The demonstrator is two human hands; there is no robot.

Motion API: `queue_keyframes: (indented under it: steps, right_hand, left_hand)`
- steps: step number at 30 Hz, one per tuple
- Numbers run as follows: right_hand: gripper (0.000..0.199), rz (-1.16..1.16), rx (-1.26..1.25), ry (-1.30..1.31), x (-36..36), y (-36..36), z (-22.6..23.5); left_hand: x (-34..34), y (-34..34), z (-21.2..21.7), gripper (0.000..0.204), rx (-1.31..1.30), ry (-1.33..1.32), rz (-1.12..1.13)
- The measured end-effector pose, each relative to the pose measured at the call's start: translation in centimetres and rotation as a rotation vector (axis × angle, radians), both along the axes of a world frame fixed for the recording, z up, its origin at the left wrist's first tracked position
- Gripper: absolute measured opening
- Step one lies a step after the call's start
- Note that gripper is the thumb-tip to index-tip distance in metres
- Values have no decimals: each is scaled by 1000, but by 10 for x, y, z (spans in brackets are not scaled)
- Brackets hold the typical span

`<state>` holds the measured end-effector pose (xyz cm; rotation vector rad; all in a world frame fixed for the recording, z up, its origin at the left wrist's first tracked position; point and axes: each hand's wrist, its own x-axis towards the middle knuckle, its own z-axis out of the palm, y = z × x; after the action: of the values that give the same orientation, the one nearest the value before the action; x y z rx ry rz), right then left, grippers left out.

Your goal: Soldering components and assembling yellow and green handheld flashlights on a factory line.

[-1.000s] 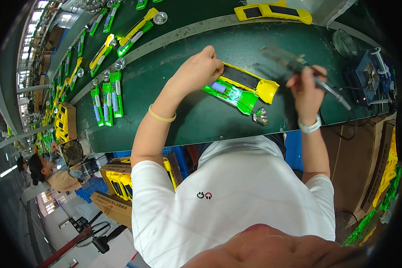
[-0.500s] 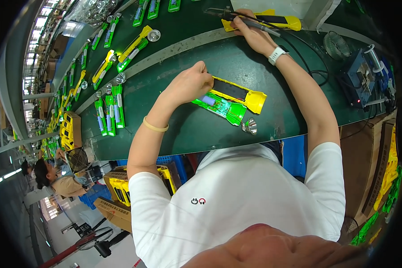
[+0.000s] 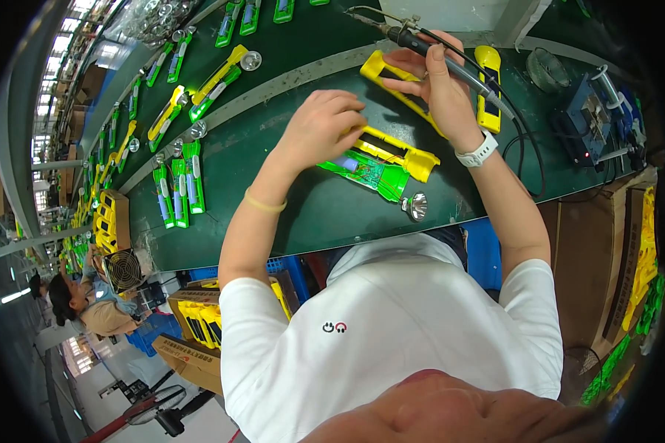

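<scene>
1. Since half a second earlier, the right hand (image 3: 445, 92) had been drawn back from the far side, the soldering iron (image 3: 414, 41) carried with it. A loose yellow shell (image 3: 374, 68) and a panelled yellow shell (image 3: 488, 56) had been brought to the near side of the metal strip. The yellow cover (image 3: 421, 164) at the left hand (image 3: 321, 129) had been tipped, and the circuit board (image 3: 369, 171) was no longer brightly lit.
2. The green workbench (image 3: 236, 133) was spread beneath everything, with three green casings (image 3: 179, 184) laid side by side at its left.
3. The blue soldering station (image 3: 571, 125) was set at the right.
4. By the right hand, the iron's handle was grasped, tip pointed up and left; the loose shell was overlapped by the outer fingers, but whether it was gripped could not be told.
5. The left fingers were bent at the cover's upper end; whether they were clenched on it could not be told.
6. The green lamp body (image 3: 390, 181) was laid open on the bench between the hands and the near edge, the cover just beside it.
7. The silvery reflector (image 3: 417, 207) was placed near its wide end.
8. The lavender battery (image 3: 345, 162) was seated inside.
</scene>
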<state>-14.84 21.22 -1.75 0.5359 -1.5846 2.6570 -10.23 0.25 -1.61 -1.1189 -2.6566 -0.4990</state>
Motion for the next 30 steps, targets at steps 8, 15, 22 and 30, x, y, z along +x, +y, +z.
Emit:
queue_keyframes:
  steps: [8, 15, 22, 30]
  right_hand:
    - [39, -183, 179, 36, 43, 62, -45]
    - [43, -99, 169, -57, 50, 67, -76]
    - [48, -111, 313, -10, 57, 68, -88]
    - [55, 189, 155, -49, 59, 53, -80]
  left_hand:
    - [66, -25, -22, 44, 254, -324, 53]
    - [-21, -82, -36, 47, 431, -83, 341]
    - [-173, -110, -45, 46, 124, -11, 557]
    - [-275, -203, -39, 68, -195, -124, 1206]
